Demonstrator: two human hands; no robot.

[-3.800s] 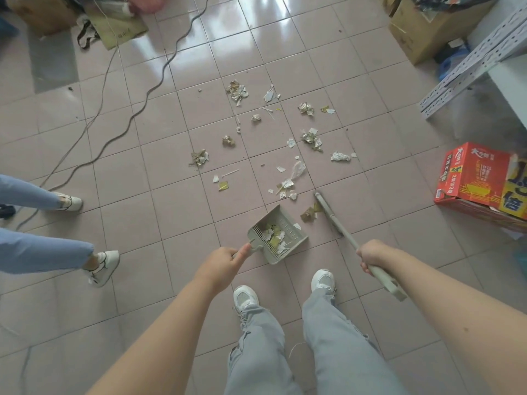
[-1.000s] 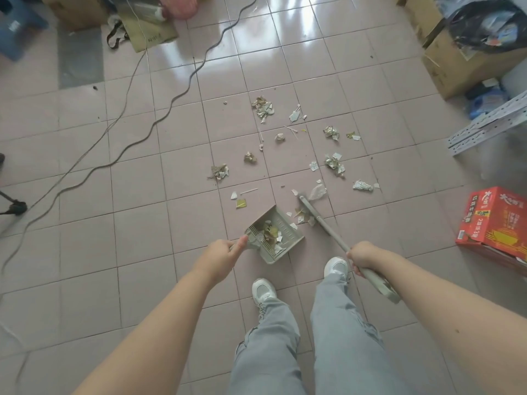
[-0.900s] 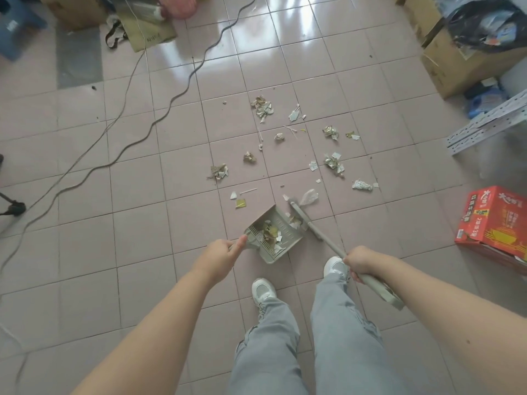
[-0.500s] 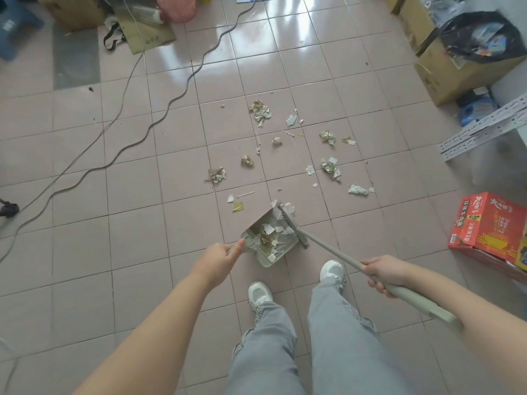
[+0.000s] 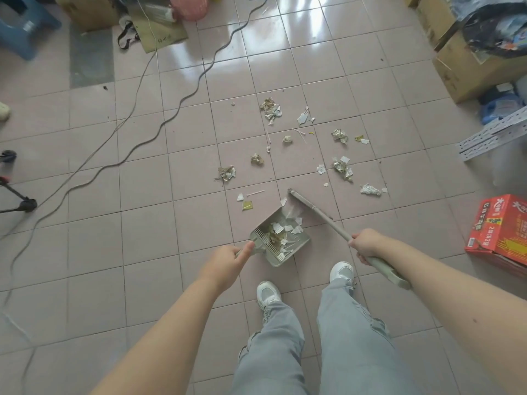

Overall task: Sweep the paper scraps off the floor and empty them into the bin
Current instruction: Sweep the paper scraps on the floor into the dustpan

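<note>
Overhead, we look down on a glossy pink tiled floor [image 5: 142, 223] with pale grout lines and window glare on the far tiles. Left hand [image 5: 225, 263] grips the handle of a grey-green dustpan [image 5: 302, 240], thumb laid along it; the pan rests on the floor just beyond our white shoes [image 5: 268, 292], mouth facing far-right. Right hand [image 5: 366, 246] is curled round the shaft of the broom [image 5: 322, 213], whose far end touches the floor at the pan's far corner. Swept scraps [image 5: 278, 229] sit inside the pan, against its toothed near edge. Loose paper scraps [image 5: 340, 166] lie scattered over several tiles beyond the pan, the farthest clump [image 5: 271, 108] well apart from it, plus a few thin sticks. Two cables [image 5: 171, 118] snake from far centre to near left. Far left: a blue stool [image 5: 22, 27] and one grey floor patch [image 5: 91, 58]. Right: a red printed carton [image 5: 502, 223], a slotted metal rail [image 5: 493, 135], and a cardboard box [image 5: 467, 72] with a black bag [image 5: 496, 24] in it. We cannot tell whether that box serves as the bin.
</note>
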